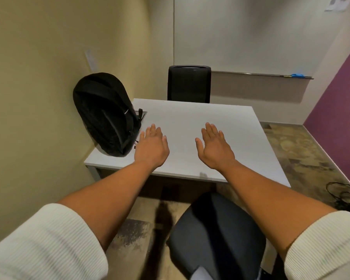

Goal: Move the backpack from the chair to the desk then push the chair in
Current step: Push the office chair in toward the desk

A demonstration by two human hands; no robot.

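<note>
The black backpack (106, 114) stands upright on the left end of the white desk (192, 126), leaning against the beige wall. My left hand (152, 145) hovers over the desk just right of the backpack, fingers apart, holding nothing. My right hand (214, 147) is held out flat over the middle of the desk, also empty. The dark office chair (216, 237) sits below my right forearm, pulled back from the desk's near edge, its seat bare.
A second black chair (189, 83) is tucked in at the desk's far side. A cable port (142, 115) is set in the desktop behind the backpack. Black cables (343, 196) lie on the floor at right, by the purple wall (335, 93).
</note>
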